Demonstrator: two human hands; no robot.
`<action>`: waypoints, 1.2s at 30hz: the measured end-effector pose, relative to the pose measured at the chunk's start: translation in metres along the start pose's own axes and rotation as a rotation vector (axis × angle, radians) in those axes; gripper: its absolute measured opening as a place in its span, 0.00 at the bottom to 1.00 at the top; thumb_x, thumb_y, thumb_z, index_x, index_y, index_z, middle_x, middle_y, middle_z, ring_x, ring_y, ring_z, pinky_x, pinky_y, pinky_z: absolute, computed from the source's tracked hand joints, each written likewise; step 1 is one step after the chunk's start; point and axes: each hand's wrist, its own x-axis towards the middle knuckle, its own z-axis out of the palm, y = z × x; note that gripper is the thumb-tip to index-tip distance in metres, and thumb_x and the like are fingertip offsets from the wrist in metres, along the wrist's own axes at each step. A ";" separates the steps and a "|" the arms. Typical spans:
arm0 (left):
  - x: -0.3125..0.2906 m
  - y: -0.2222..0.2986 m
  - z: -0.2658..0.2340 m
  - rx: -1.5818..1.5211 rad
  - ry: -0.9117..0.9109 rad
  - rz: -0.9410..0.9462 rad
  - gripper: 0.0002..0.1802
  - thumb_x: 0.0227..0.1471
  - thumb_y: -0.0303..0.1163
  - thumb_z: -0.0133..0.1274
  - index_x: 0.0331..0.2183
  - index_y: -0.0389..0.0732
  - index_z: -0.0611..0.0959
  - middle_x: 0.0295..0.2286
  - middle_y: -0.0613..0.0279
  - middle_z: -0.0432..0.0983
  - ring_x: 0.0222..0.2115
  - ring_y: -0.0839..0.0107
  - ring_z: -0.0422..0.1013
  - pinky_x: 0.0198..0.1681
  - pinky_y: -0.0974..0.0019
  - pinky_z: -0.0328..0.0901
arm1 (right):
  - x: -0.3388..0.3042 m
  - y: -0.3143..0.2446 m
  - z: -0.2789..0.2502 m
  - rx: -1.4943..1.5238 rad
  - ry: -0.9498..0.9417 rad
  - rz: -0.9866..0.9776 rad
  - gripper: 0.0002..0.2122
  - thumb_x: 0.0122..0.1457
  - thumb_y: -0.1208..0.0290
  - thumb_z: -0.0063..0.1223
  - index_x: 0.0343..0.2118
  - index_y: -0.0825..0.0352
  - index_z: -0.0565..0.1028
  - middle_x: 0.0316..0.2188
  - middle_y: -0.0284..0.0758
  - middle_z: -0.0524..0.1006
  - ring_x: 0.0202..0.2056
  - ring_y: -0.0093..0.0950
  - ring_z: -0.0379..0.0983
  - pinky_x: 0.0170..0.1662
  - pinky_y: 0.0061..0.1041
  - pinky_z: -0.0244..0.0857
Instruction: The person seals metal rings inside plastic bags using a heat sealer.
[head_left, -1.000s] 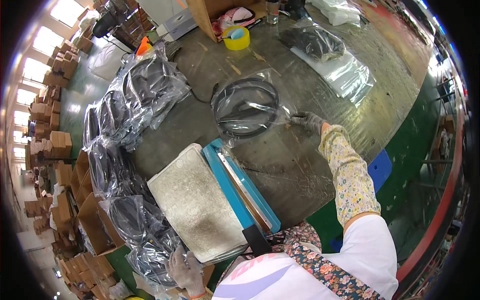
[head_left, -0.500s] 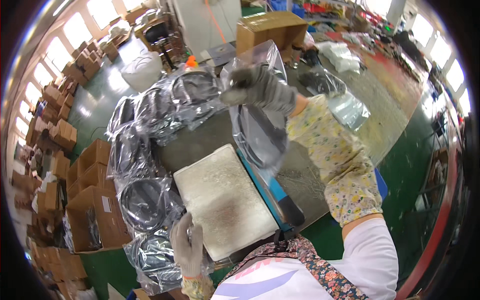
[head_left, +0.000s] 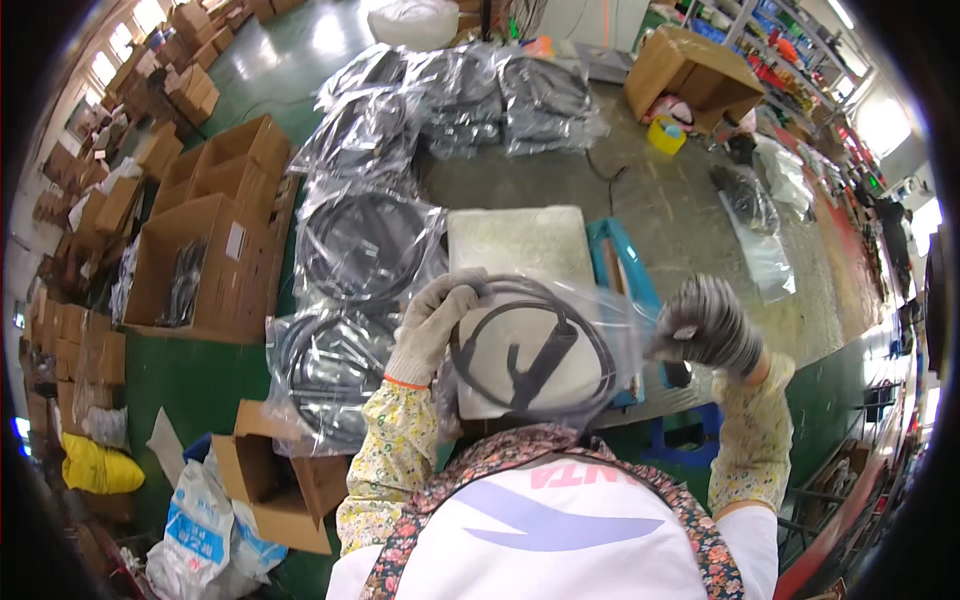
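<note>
A coiled black cable [head_left: 548,358] with a thick connector lies inside a clear plastic bag [head_left: 628,352], held above a pale rectangular block [head_left: 520,238]. My left hand [head_left: 432,322], in a light knit glove, is closed on the left side of the coil through the bag. At the bag's right edge, my right hand [head_left: 708,322], in a dark grey striped glove, has its fingers curled together and seems to pinch the film; motion blurs it somewhat. A long blue device [head_left: 622,262] lies right of the block, partly hidden by the bag.
Several bagged cable coils [head_left: 362,245] line the table's left and far sides. An open carton [head_left: 690,75] and yellow tape roll [head_left: 666,135] stand at the far right. Flat plastic bags [head_left: 765,262] lie right. Cartons [head_left: 185,265] and a white sack [head_left: 197,525] sit on the floor left.
My right hand has come down and nearer from above the table. The bag now hangs low over the block, with my left hand raised onto it and the cable coil visible. The view has shifted.
</note>
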 end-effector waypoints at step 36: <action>0.162 -0.156 0.138 1.155 -0.310 -0.061 0.14 0.56 0.42 0.47 0.34 0.48 0.84 0.30 0.59 0.80 0.34 0.61 0.77 0.37 0.60 0.69 | -0.171 -0.018 0.196 0.784 0.167 1.503 0.14 0.59 0.62 0.59 0.39 0.70 0.78 0.32 0.39 0.80 0.35 0.24 0.73 0.40 0.27 0.67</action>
